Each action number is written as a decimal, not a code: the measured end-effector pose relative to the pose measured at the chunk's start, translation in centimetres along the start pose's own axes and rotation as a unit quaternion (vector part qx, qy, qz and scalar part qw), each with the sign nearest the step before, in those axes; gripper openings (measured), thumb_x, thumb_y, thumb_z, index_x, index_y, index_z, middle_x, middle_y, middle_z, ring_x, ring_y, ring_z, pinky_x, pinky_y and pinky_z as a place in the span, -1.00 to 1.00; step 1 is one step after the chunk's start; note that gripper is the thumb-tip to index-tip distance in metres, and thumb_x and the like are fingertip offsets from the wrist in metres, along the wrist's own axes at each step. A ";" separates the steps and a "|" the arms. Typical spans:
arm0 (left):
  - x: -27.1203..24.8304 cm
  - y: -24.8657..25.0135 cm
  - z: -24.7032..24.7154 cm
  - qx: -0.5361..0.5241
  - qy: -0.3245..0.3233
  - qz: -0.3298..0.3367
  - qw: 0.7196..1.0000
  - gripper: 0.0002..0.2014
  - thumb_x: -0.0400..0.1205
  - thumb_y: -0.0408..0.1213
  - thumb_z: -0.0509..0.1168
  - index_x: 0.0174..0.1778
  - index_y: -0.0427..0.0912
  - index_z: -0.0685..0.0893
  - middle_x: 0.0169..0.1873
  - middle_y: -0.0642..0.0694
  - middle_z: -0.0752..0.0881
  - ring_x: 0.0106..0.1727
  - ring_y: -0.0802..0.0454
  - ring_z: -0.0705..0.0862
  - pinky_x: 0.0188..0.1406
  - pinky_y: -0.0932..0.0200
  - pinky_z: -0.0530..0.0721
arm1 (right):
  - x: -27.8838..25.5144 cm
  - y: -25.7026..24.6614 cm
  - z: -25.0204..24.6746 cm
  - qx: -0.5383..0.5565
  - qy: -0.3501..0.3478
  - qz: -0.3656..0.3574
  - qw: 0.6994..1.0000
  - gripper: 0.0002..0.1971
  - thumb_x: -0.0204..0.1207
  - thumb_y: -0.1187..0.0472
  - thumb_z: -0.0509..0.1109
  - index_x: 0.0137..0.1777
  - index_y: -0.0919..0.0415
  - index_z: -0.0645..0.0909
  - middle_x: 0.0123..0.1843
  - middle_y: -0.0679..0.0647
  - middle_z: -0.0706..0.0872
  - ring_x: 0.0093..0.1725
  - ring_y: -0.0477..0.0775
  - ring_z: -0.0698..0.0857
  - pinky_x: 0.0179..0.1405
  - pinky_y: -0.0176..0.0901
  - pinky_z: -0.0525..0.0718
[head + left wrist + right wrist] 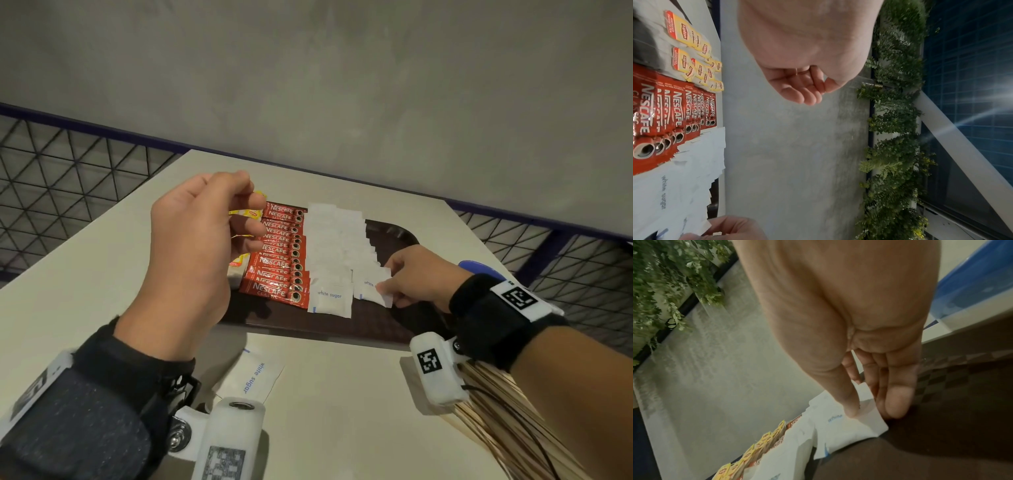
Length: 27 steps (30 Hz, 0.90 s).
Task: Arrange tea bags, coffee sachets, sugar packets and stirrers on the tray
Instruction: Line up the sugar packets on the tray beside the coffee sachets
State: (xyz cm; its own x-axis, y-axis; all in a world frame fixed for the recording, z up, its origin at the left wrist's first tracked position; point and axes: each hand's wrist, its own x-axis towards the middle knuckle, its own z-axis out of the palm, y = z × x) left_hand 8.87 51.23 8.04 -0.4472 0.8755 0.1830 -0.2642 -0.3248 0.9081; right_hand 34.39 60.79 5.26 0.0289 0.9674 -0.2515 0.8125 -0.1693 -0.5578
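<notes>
Smooth table point(359, 394), flat paper sugar packet point(373, 287)

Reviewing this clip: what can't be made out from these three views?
- Tea bags: in the head view the raised left hand covers most of them.
- Stirrers: head view, partly under the right forearm and cut off by the bottom edge.
- Sugar packet under the right hand: right wrist view, the thumb covers part of its print.
- Tray: its left end is hidden by sachets and hand.
</notes>
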 end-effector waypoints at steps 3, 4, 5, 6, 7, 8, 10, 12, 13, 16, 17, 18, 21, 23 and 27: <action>-0.1 0.2 0.0 -0.005 0.004 0.000 1.000 -0.82 0.72 -0.24 0.33 -0.21 -0.13 0.71 -0.35 -0.01 0.77 -0.46 0.10 0.62 -0.48 0.21 0.59 | 0.1 -0.3 0.1 0.008 0.003 0.005 1.000 -0.77 0.56 0.39 0.54 0.19 0.36 0.68 0.11 0.36 0.81 0.04 0.29 0.84 -0.23 -0.14 0.87; -0.1 0.3 0.0 -0.008 0.004 0.002 1.000 -0.81 0.72 -0.25 0.32 -0.21 -0.13 0.70 -0.36 -0.01 0.77 -0.46 0.09 0.61 -0.48 0.20 0.59 | 0.2 -0.3 0.1 0.016 0.003 0.008 1.000 -0.75 0.55 0.42 0.54 0.20 0.39 0.68 0.12 0.37 0.81 0.05 0.31 0.84 -0.20 -0.11 0.88; -0.2 0.4 0.0 -0.009 0.004 0.003 1.000 -0.81 0.72 -0.25 0.32 -0.22 -0.13 0.70 -0.36 -0.01 0.76 -0.46 0.09 0.61 -0.48 0.20 0.59 | 0.3 -0.3 0.0 0.033 0.004 0.012 0.999 -0.73 0.54 0.45 0.53 0.22 0.44 0.67 0.14 0.39 0.80 0.06 0.32 0.84 -0.17 -0.06 0.88; -0.2 0.5 0.1 -0.008 0.003 0.005 1.000 -0.80 0.73 -0.26 0.32 -0.22 -0.13 0.70 -0.37 -0.01 0.76 -0.46 0.09 0.61 -0.48 0.19 0.59 | 0.4 -0.3 0.0 0.057 0.004 0.019 0.998 -0.71 0.53 0.49 0.53 0.24 0.48 0.66 0.16 0.40 0.78 0.07 0.34 0.83 -0.13 -0.01 0.88; -0.3 0.6 0.1 -0.006 0.003 0.006 1.000 -0.80 0.73 -0.26 0.31 -0.22 -0.13 0.70 -0.37 -0.01 0.76 -0.46 0.09 0.61 -0.47 0.19 0.59 | 0.4 -0.3 -0.1 0.085 0.003 0.026 0.996 -0.69 0.52 0.53 0.52 0.25 0.50 0.64 0.18 0.41 0.77 0.07 0.34 0.83 -0.10 0.02 0.88; -0.4 0.6 0.1 -0.005 0.003 0.007 1.000 -0.80 0.73 -0.26 0.31 -0.22 -0.13 0.70 -0.37 -0.01 0.76 -0.46 0.09 0.61 -0.47 0.19 0.59 | 0.5 -0.3 -0.1 0.111 0.000 0.034 0.993 -0.69 0.51 0.56 0.51 0.24 0.50 0.64 0.19 0.42 0.77 0.08 0.33 0.83 -0.11 0.02 0.88; -0.4 0.5 0.2 -0.001 0.003 0.008 1.000 -0.80 0.73 -0.27 0.31 -0.22 -0.13 0.70 -0.37 -0.01 0.76 -0.46 0.09 0.61 -0.47 0.19 0.59 | 0.5 -0.3 -0.1 0.153 -0.006 0.047 0.987 -0.73 0.49 0.60 0.50 0.17 0.47 0.64 0.21 0.42 0.77 0.06 0.30 0.83 -0.19 -0.04 0.88; -0.4 0.4 0.2 0.000 0.001 0.008 1.000 -0.80 0.73 -0.27 0.31 -0.21 -0.14 0.71 -0.37 -0.01 0.76 -0.46 0.10 0.61 -0.47 0.19 0.60 | 0.6 -0.2 0.0 0.183 -0.008 0.053 0.982 -0.73 0.48 0.62 0.49 0.10 0.36 0.62 0.22 0.44 0.76 0.00 0.29 0.80 -0.24 -0.06 0.87; -0.4 0.4 0.1 0.001 0.000 0.009 1.000 -0.81 0.73 -0.27 0.31 -0.20 -0.15 0.71 -0.37 -0.02 0.75 -0.45 0.10 0.61 -0.47 0.19 0.60 | 0.6 -0.2 0.1 0.190 -0.008 0.054 0.980 -0.71 0.48 0.63 0.49 0.10 0.35 0.61 0.21 0.43 0.77 0.01 0.30 0.81 -0.22 -0.06 0.87; -0.3 0.5 0.1 -0.001 -0.001 0.012 1.000 -0.80 0.74 -0.26 0.31 -0.20 -0.16 0.71 -0.36 -0.03 0.75 -0.45 0.09 0.61 -0.49 0.20 0.61 | 0.6 0.1 0.2 0.174 -0.006 0.041 0.984 -0.66 0.47 0.62 0.51 0.21 0.42 0.60 0.19 0.39 0.77 0.05 0.30 0.83 -0.20 -0.06 0.87; -0.3 0.5 0.0 -0.001 -0.001 0.013 1.000 -0.80 0.74 -0.26 0.31 -0.21 -0.15 0.71 -0.36 -0.03 0.75 -0.45 0.09 0.61 -0.49 0.21 0.61 | 0.6 0.2 0.2 0.166 -0.003 0.033 0.986 -0.60 0.46 0.62 0.52 0.26 0.38 0.59 0.19 0.36 0.75 0.03 0.28 0.82 -0.24 -0.08 0.87; -0.3 0.5 0.0 -0.001 -0.001 0.015 1.000 -0.80 0.74 -0.26 0.31 -0.21 -0.15 0.71 -0.37 -0.03 0.75 -0.46 0.09 0.61 -0.50 0.21 0.61 | 0.6 0.2 0.2 0.156 0.002 0.026 0.987 -0.55 0.45 0.61 0.54 0.29 0.33 0.59 0.20 0.34 0.73 0.01 0.27 0.81 -0.29 -0.10 0.87; -0.2 0.4 0.0 -0.002 0.000 0.015 1.000 -0.80 0.73 -0.26 0.31 -0.20 -0.16 0.71 -0.38 -0.03 0.75 -0.47 0.09 0.60 -0.51 0.22 0.60 | 0.3 0.4 -0.1 0.110 0.012 0.000 0.994 -0.46 0.42 0.58 0.58 0.34 0.21 0.56 0.20 0.27 0.66 0.01 0.26 0.80 -0.32 -0.15 0.86; -0.2 0.3 0.1 0.000 -0.003 0.014 1.000 -0.80 0.73 -0.26 0.31 -0.20 -0.16 0.71 -0.37 -0.03 0.75 -0.47 0.09 0.60 -0.51 0.22 0.60 | 0.0 0.5 -0.1 0.078 0.005 -0.015 0.997 -0.43 0.43 0.57 0.58 0.36 0.15 0.53 0.17 0.25 0.68 -0.03 0.22 0.80 -0.35 -0.21 0.83; -0.2 0.1 0.2 0.004 -0.008 0.012 1.000 -0.81 0.72 -0.26 0.32 -0.21 -0.17 0.70 -0.36 -0.03 0.75 -0.47 0.07 0.59 -0.49 0.18 0.58 | -0.2 0.6 0.1 0.046 0.006 -0.033 0.998 -0.38 0.47 0.50 0.57 0.46 0.12 0.48 0.10 0.18 0.71 -0.09 0.13 0.80 -0.42 -0.34 0.74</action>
State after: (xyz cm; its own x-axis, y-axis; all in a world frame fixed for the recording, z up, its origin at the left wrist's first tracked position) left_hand 9.09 51.04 8.15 -0.4400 0.8728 0.2114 -0.2460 -0.3435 0.9064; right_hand 34.82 60.53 4.89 -0.0156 0.9790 -0.2033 0.7565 -0.1213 -0.6426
